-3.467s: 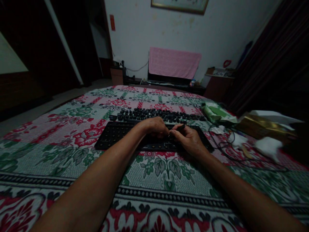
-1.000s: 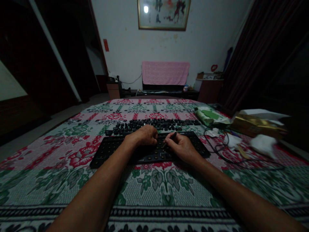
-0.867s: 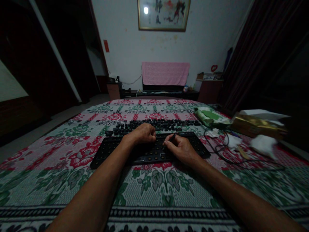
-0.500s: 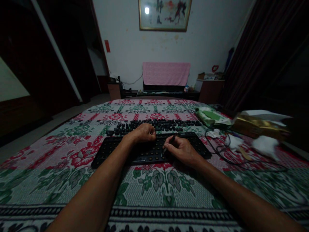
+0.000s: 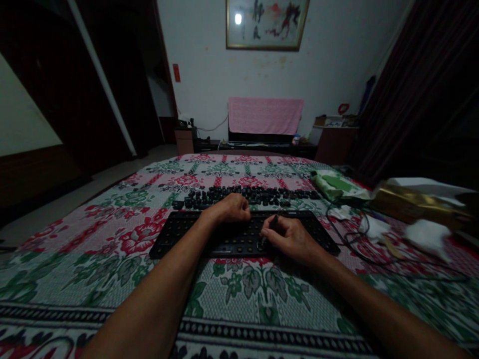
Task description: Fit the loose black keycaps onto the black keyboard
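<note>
A black keyboard (image 5: 228, 248) with its keycaps off lies flat on the patterned tablecloth, rows of small round key seats showing. My left hand (image 5: 232, 207) is curled closed over its upper middle, knuckles up; the fingertips and anything in them are hidden. Between the thumb and fingers of my right hand (image 5: 290, 237) is a slim black pen-like tool (image 5: 275, 221). It is tilted, its lower end down at the key seats right of centre. Just beyond the keyboard, loose black keycaps (image 5: 262, 194) are spread in a wide band.
At the right lie a green-and-white packet (image 5: 339, 185), a gold box (image 5: 415, 199), crumpled white tissues (image 5: 426, 234) and a looped black cable (image 5: 359, 249) running from the keyboard's side. A flat tan stick (image 5: 392, 247) rests among them. Floral cloth (image 5: 239, 314) covers the table.
The whole view has shifted slightly, so everything appears further right. Both hands stay over about the same parts of the keyboard, the tool still in my right hand.
</note>
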